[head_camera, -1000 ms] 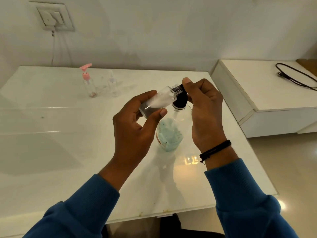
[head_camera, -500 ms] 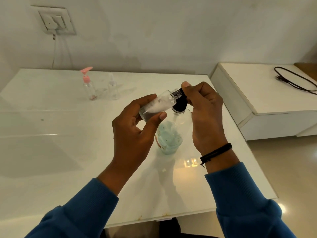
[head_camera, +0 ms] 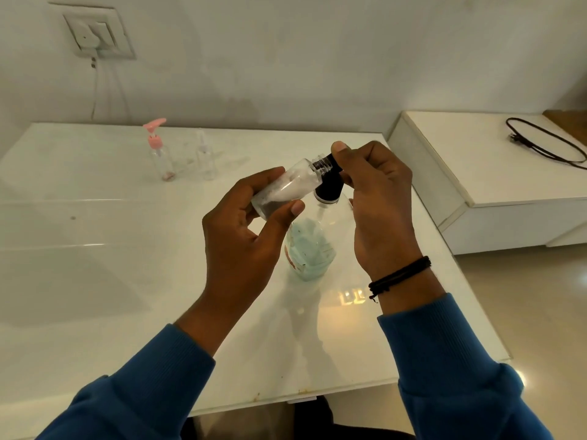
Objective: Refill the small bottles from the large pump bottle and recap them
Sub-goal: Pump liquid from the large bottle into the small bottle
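One small bottle [head_camera: 287, 185] sits gripped in your left hand [head_camera: 251, 223]; your right hand [head_camera: 374, 198] pinches the pump [head_camera: 330, 182]. Two bottles [head_camera: 206, 157] wait unfilled.

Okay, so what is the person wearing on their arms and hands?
Both arms are in blue long sleeves with ribbed cuffs. The right wrist carries a band of thin black cords, with a loose end hanging down. The left hand and right hand are bare: no gloves or rings show.

Pump head of large pump bottle [head_camera: 309, 249] hidden behind right hand [head_camera: 378, 201].
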{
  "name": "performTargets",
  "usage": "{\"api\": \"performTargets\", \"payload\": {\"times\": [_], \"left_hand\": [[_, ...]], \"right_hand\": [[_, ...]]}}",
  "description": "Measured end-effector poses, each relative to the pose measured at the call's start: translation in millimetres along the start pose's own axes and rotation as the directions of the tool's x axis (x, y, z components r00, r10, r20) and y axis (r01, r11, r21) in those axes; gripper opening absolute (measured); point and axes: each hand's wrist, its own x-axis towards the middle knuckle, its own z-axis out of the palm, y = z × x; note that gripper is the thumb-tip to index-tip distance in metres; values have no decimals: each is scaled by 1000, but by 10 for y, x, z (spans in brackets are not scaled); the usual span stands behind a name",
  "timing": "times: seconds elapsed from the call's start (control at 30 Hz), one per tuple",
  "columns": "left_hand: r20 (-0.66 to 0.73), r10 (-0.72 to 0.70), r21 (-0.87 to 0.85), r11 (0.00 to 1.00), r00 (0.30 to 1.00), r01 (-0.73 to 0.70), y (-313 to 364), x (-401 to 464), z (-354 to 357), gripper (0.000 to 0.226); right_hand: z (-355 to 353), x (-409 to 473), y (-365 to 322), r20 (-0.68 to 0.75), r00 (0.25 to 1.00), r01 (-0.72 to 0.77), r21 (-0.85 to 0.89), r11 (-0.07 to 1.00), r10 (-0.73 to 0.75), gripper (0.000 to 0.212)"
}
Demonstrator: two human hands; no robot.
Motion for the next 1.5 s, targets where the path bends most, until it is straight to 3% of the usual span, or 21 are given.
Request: {"api": "performTargets", "payload": {"times": [0.33,1.5], "left_hand": [[5,-15,-11,1000,1000,15,-11,-10,-7,43],[-14,-16,17,1000,1000,16,12,-6,-7,42]], "right_hand": [[18,-12,82,-5,1000,-4,53,999,5,32],[17,-8,46,4,1000,27,2,1000,-27,34]]}}
